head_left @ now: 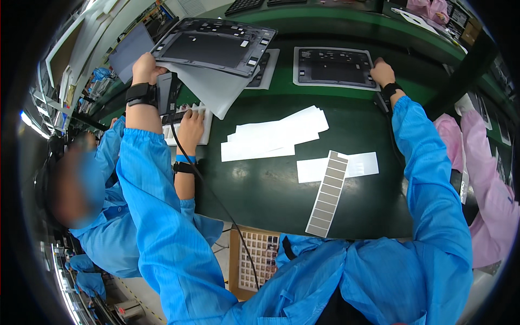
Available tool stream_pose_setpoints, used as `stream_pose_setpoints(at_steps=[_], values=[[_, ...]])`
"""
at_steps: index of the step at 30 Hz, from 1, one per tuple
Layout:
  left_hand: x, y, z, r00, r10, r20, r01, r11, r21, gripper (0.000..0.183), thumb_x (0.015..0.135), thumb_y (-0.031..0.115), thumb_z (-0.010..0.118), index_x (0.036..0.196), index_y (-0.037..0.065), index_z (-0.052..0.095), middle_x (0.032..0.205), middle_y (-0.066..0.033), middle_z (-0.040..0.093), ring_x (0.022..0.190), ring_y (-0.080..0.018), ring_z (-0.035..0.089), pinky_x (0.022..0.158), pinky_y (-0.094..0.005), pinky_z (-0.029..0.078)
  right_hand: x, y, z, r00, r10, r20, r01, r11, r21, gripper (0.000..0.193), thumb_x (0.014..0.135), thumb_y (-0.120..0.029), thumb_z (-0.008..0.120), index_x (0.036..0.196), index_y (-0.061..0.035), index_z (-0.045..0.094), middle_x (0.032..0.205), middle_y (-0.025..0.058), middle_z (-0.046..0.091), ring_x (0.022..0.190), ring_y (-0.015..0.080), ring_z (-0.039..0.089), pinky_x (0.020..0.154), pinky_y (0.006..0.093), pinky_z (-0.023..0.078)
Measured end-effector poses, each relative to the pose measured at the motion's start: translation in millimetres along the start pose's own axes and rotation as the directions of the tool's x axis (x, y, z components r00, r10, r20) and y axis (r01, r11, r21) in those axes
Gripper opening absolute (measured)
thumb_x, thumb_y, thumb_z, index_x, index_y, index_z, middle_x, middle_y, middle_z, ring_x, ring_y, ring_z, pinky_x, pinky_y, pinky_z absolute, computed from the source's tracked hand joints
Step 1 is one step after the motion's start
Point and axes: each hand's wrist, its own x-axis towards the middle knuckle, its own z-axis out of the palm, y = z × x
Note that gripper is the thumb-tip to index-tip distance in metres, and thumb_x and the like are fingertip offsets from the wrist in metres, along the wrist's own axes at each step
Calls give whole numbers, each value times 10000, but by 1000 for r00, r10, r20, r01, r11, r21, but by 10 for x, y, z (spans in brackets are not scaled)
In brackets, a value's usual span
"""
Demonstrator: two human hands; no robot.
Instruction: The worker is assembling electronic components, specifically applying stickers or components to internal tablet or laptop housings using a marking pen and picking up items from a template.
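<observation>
In the head view, I have my left hand (145,67) closed on the left corner of a raised dark tablet housing (208,49), tilted above the green workbench (244,203); a pale sheet (216,91) hangs beneath it. My right hand (382,73) is at the right edge of a second tablet housing (335,66), which lies flat at the far side; I cannot tell whether its fingers grip or merely rest. White paper strips (276,134) lie fanned between my forearms. Nearer me, a grey label strip (327,197) crosses a white card (363,164). A co-worker's hand (190,131) is at left.
</observation>
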Motion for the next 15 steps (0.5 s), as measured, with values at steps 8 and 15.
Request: stream_pose_setpoints(at_steps=[8, 15], values=[[-611, 1978, 265, 908, -383, 173, 396, 644, -654, 328, 997, 325, 434, 889, 32, 536, 757, -94, 611, 555, -223, 610, 525, -361, 525, -134, 114, -291, 991, -125, 48, 133, 968, -214, 295, 746, -121, 606, 991, 44, 599, 961, 252, 666, 918, 400, 655, 805, 469, 540], [-568, 1808, 46, 864, -419, 280, 429, 323, -844, 249, 1021, 277, 423, 1022, 46, 515, 945, -75, 629, 824, -222, 645, 730, -413, 545, -131, 11, -375, 999, -46, 1, 46, 999, -26, 256, 723, -82, 616, 947, 40, 592, 948, 262, 657, 942, 423, 631, 836, 469, 518]])
